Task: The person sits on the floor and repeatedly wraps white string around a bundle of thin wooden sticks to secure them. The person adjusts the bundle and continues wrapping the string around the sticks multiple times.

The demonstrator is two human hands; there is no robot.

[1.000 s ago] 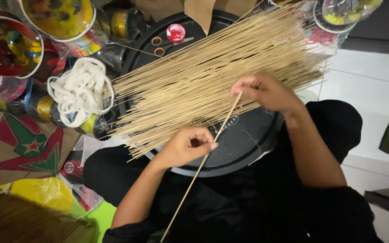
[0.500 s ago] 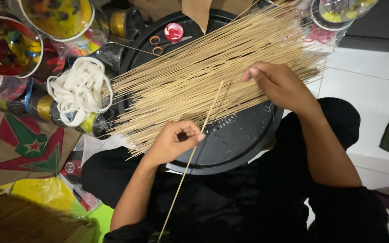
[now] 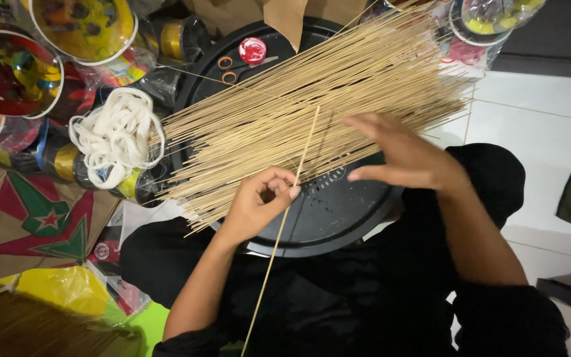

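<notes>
A big heap of thin pale bamboo sticks [image 3: 338,92] lies fanned across a round black tray [image 3: 338,218] on my lap. My left hand [image 3: 259,201] pinches one single stick [image 3: 279,235] that runs from the heap down past my left forearm. My right hand [image 3: 404,155] hovers over the heap's near edge with fingers spread and nothing in it.
A coil of white cord [image 3: 117,132] rests to the left on rolls of shiny tape [image 3: 64,162]. Painted round discs [image 3: 8,69] and folded kites [image 3: 41,221] crowd the left side. Orange-handled scissors [image 3: 229,69] and a red lid [image 3: 253,49] lie at the tray's far edge. White floor tiles [image 3: 536,119] on the right.
My right hand let go of the single stick and moved right, opening over the heap. My left hand kept its pinch and turned the stick more upright.
</notes>
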